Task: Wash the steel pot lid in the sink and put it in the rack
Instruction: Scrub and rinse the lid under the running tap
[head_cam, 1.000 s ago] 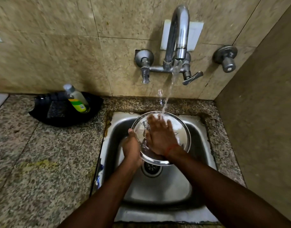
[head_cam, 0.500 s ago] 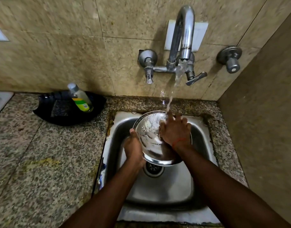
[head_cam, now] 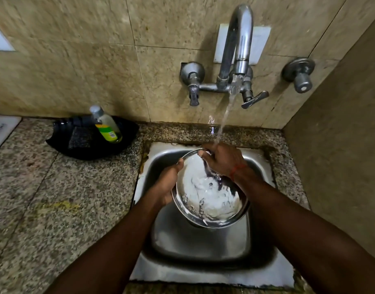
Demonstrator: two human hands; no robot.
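The round steel pot lid (head_cam: pixel 205 198) is tilted over the steel sink (head_cam: pixel 199 242), its wet inner face toward me. My left hand (head_cam: pixel 167 183) grips its left rim, thumb on the edge. My right hand (head_cam: pixel 222 160) lies across the lid's far top edge, fingers curled over the rim. Water from the tap (head_cam: pixel 237 49) falls onto my right hand and runs down the lid.
A black tray (head_cam: pixel 61 143) with a scrub pad and a dish soap bottle (head_cam: pixel 106 126) sits on the granite counter (head_cam: pixel 55 198) left of the sink. Tiled walls close in at the back and right. A second valve (head_cam: pixel 299 75) sticks out at the right.
My right hand has slid from the middle of the lid's face up to its far rim. The lid has tipped more toward me, showing more of its wet inner face.
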